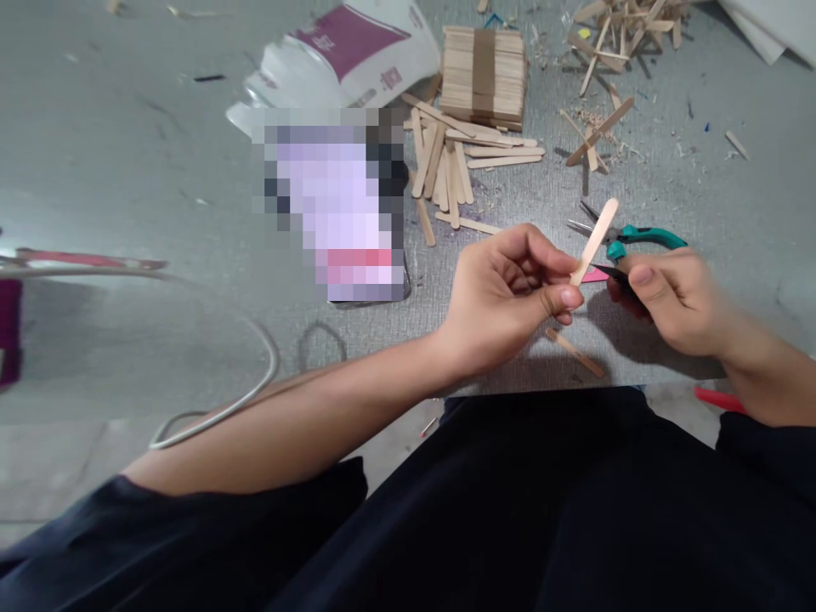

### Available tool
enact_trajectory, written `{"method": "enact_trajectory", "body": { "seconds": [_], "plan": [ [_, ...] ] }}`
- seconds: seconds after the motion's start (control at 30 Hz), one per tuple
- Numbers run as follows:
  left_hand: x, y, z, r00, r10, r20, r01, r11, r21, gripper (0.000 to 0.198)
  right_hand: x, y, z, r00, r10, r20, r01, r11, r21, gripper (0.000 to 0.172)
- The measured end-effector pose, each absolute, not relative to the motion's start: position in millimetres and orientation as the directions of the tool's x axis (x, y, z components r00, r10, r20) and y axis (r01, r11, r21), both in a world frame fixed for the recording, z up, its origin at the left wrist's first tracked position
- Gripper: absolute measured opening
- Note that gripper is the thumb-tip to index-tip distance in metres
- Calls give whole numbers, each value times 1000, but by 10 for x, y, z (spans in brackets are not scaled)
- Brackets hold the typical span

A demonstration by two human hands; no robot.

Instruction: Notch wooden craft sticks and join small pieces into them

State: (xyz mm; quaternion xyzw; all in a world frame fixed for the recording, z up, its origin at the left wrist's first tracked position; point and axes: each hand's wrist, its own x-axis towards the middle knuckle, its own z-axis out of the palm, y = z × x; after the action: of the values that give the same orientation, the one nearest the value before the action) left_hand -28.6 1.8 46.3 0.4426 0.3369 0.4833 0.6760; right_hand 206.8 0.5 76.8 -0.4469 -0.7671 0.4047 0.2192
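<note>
My left hand (pixel 516 297) pinches a wooden craft stick (pixel 599 234) near its lower end, with the rounded top pointing up and right. My right hand (pixel 679 297) is closed around a dark pointed blade (pixel 609 274), its tip beside the stick; whether it touches the wood I cannot tell, and the handle is hidden in my fist. Just behind that hand lie pliers with teal handles (pixel 656 235). A pink object (pixel 592 276) shows partly between my hands. Below them, near the table edge, rests another craft stick (pixel 575 353).
Loose craft sticks (pixel 446 166) lie before a banded stack of sticks (pixel 510 76). Crossed sticks (pixel 596 140) and a stick heap (pixel 637 30) are farther right. A blurred-out phone (pixel 344 212), a plastic package (pixel 363 51) and a pale cable (pixel 271 348) are on the left.
</note>
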Motion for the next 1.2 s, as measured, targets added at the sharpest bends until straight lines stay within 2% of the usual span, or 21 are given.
{"method": "enact_trajectory", "body": {
  "seconds": [0.1,0.17,0.27,0.4,0.47,0.53,0.63,0.7,0.87,1.03,1.2],
  "plan": [
    [-299,15,450,307,952,-10,-335,118,935,52,2093,25,799,-522,823,-225,422,20,-906,60],
    [-309,11,436,316,949,16,-323,92,942,48,2111,38,805,-551,780,-297,364,-96,-927,60],
    [-314,16,418,319,947,41,-322,67,944,47,2131,46,819,-620,726,-299,299,-134,-945,58],
    [-308,50,410,317,948,28,-309,75,948,51,2143,10,821,-703,626,-336,297,-170,-940,54],
    [-307,62,410,324,946,27,-308,79,948,51,2139,-14,796,-671,684,-287,296,-108,-949,52],
    [-306,59,415,331,943,27,-320,85,944,51,2126,-24,762,-603,787,-130,297,70,-952,50],
    [-304,32,434,335,942,17,-337,103,936,51,2100,-15,721,-520,844,132,369,361,-856,46],
    [-302,14,452,342,940,9,-340,115,934,51,2085,-4,711,-503,836,219,416,456,-786,45],
    [-302,2,481,340,940,-5,-360,136,923,50,2070,2,715,-500,837,221,504,489,-712,47],
    [-303,0,477,343,939,-25,-361,156,919,51,2078,5,687,-505,829,241,522,515,-680,48],
    [-309,-19,464,327,944,-27,-354,149,923,51,2070,3,640,-539,792,287,579,596,-556,43]
  ]
}}
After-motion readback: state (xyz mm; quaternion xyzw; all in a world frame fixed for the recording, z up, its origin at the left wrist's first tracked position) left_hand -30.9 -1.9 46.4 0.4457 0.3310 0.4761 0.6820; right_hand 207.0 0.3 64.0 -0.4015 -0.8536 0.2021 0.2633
